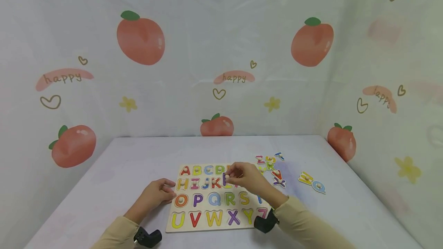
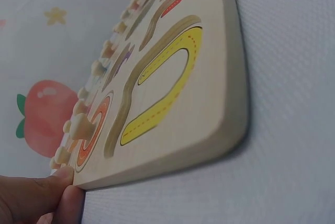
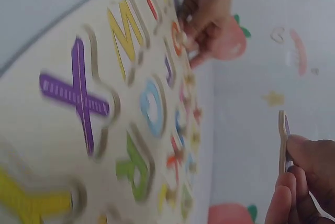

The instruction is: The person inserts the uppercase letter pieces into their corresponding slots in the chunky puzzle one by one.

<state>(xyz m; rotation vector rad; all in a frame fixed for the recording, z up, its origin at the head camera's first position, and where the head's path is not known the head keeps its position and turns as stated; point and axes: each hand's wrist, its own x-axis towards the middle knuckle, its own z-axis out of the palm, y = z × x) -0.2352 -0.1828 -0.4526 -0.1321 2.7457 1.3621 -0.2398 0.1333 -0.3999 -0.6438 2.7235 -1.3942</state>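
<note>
My right hand point(image 1: 243, 176) pinches a small purple letter piece point(image 1: 225, 179) by its knob, above the upper rows of a wooden alphabet puzzle board point(image 1: 205, 221). In the right wrist view, the piece point(image 3: 282, 137) shows nearly edge-on between thumb and fingers, its letter hard to read. At the board's left edge, near the orange O piece point(image 1: 181, 200), my left hand point(image 1: 154, 195) touches the wood with relaxed fingers. Its fingertips point(image 2: 65, 174) sit right at the edge in the left wrist view. Knobbed letters fill much of the upper rows; the U recess point(image 1: 178, 220) has no knob.
Several loose letter pieces, among them a blue T point(image 1: 279, 156), a red V point(image 1: 277, 174) and a purple X point(image 1: 279, 182), lie right of the board. Farther right are a yellow W point(image 1: 306, 178) and a blue Q point(image 1: 318, 186). A printed curtain point(image 1: 173, 99) hangs behind the white table point(image 1: 138, 156).
</note>
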